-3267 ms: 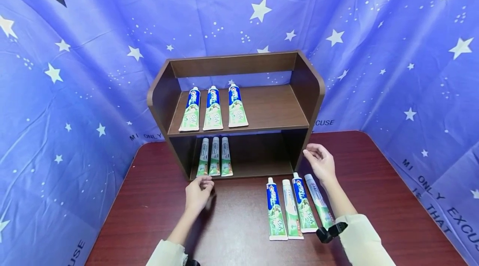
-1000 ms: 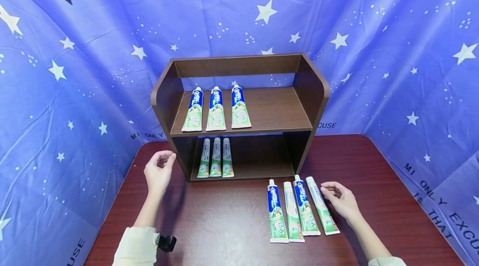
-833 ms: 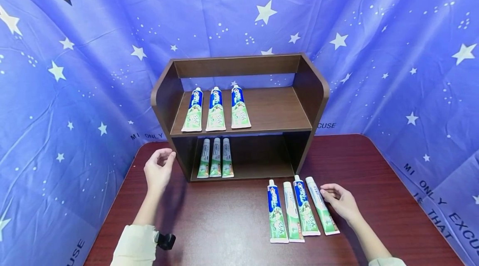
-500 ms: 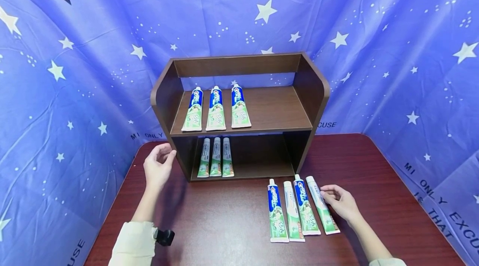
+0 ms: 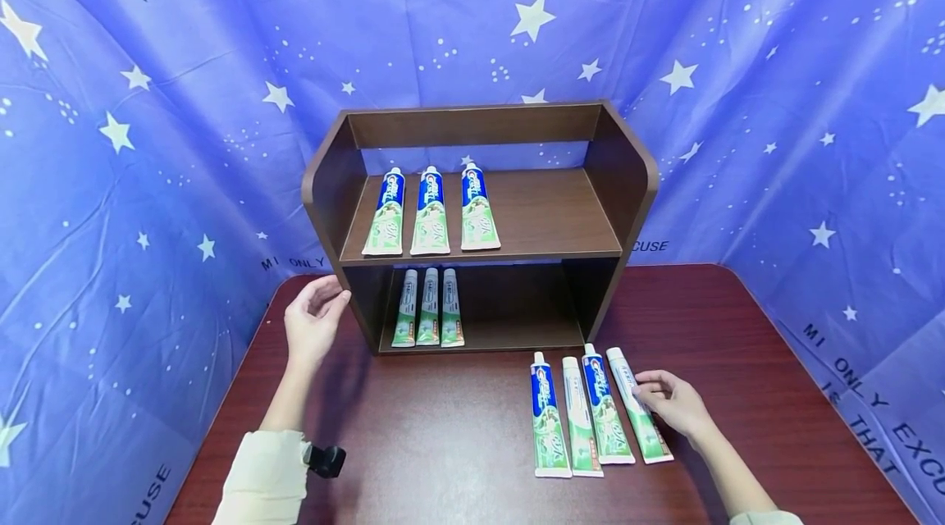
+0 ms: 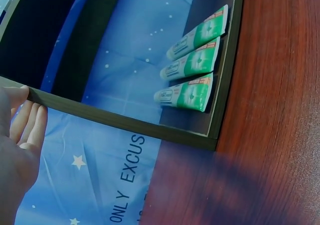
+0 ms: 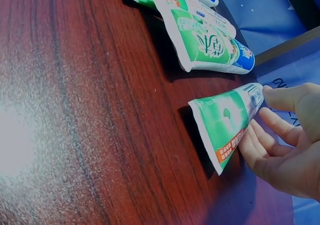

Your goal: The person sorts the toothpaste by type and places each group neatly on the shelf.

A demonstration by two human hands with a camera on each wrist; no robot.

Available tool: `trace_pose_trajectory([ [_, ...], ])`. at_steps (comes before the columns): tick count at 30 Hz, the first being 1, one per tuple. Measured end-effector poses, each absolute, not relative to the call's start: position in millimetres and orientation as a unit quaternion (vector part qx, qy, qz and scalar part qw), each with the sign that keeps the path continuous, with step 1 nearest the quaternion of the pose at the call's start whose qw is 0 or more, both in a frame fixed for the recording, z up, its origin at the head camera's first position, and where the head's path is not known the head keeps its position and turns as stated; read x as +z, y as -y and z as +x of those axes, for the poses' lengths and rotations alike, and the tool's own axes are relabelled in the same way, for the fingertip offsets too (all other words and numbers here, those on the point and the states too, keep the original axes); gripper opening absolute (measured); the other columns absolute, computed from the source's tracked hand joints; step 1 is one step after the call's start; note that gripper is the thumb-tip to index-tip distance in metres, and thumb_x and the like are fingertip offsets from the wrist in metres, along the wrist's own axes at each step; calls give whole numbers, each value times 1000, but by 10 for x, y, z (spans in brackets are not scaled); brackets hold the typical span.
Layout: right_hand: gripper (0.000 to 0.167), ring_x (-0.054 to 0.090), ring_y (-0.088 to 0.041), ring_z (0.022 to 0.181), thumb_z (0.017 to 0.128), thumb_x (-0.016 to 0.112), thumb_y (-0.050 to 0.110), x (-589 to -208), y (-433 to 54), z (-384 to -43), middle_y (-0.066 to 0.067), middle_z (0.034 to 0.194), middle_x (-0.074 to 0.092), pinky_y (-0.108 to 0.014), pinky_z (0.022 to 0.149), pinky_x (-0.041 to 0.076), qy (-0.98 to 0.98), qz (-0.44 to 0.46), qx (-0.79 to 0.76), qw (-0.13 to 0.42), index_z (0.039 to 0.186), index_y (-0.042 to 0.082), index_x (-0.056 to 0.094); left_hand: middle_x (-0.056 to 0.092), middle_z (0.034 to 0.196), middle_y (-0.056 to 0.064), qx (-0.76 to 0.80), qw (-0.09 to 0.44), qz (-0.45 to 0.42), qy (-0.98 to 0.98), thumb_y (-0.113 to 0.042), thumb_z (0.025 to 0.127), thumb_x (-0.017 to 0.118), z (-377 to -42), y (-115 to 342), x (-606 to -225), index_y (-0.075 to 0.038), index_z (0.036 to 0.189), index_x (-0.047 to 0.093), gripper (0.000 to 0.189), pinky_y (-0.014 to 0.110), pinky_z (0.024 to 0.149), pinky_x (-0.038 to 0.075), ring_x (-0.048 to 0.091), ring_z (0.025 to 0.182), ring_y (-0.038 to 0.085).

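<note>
In the head view my right hand [image 5: 675,404] is at the rightmost toothpaste tube [image 5: 636,414], thumb and fingertips curled at its right edge. The right wrist view shows this green-and-white tube [image 7: 227,120] lying on the table, my thumb [image 7: 287,97] near its cap end and the fingers along its side. My left hand [image 5: 313,320], loosely curved, touches the left side panel of the brown shelf [image 5: 483,253]. Its thumb is at the panel's front edge in the left wrist view. Left of the right hand lie a blue-and-green tube [image 5: 609,422], a white-and-green tube [image 5: 581,418] and another blue-and-green tube [image 5: 550,426].
Three blue-and-green toothpaste tubes [image 5: 431,217] lie side by side on the upper level's left part. Below them, three grey-and-green tubes [image 5: 428,312] lie at the left. The reddish-brown table [image 5: 435,435] stands before a blue starry curtain [image 5: 458,33].
My left hand has moved from the shelf's lower front to its left side. The right hand has come from the shelf's right side to the rightmost tube and closed in on it.
</note>
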State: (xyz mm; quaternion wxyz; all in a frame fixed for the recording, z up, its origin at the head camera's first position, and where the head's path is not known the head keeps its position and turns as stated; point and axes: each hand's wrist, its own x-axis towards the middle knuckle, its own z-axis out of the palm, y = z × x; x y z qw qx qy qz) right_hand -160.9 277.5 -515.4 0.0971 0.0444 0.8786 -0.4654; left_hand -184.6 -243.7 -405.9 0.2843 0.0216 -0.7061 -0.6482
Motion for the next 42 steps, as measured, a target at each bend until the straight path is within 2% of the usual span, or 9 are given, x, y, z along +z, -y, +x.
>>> trace_pose_trajectory([
  [12, 41, 58, 6, 69, 84, 73, 21, -5192, -2762, -1615, -12, 96, 71, -18, 63, 48, -914, 36, -398, 69, 114, -3, 61, 68, 82, -17, -652, 277, 38, 705, 12, 81, 65, -1828, 2420, -4042, 16, 109, 62, 28, 10, 77, 54, 66, 81, -7],
  [18, 42, 59, 0, 68, 81, 76, 27, -5143, -2760, -1627, -4, 84, 72, -21, 65, 45, -919, 61, -380, 80, 109, -2, 64, 68, 81, -17, -651, 277, 39, 705, 12, 81, 65, -1827, 2419, -4047, 16, 108, 62, 28, 9, 75, 53, 66, 80, -6],
  [26, 38, 57, -8, 57, 78, 76, 26, -5114, -2729, -1604, 4, 71, 68, -23, 57, 45, -916, 94, -381, 89, 102, -2, 66, 68, 79, -18, -643, 274, 46, 714, 12, 80, 66, -1806, 2414, -4073, 17, 105, 62, 26, 8, 73, 53, 66, 77, -7],
  [35, 37, 54, -7, 67, 79, 76, 28, -5105, -2705, -1606, 1, 76, 69, -24, 64, 41, -928, 79, -356, 83, 102, 0, 66, 67, 78, -20, -638, 272, 46, 718, 10, 81, 67, -1811, 2421, -4064, 15, 104, 63, 25, 8, 73, 53, 65, 77, -7],
  [42, 39, 56, -9, 70, 78, 77, 26, -5075, -2687, -1595, 0, 78, 69, -24, 65, 42, -928, 73, -356, 86, 104, 0, 65, 67, 78, -20, -632, 269, 52, 725, 8, 80, 68, -1807, 2431, -4054, 14, 104, 64, 24, 8, 72, 52, 64, 76, -8],
])
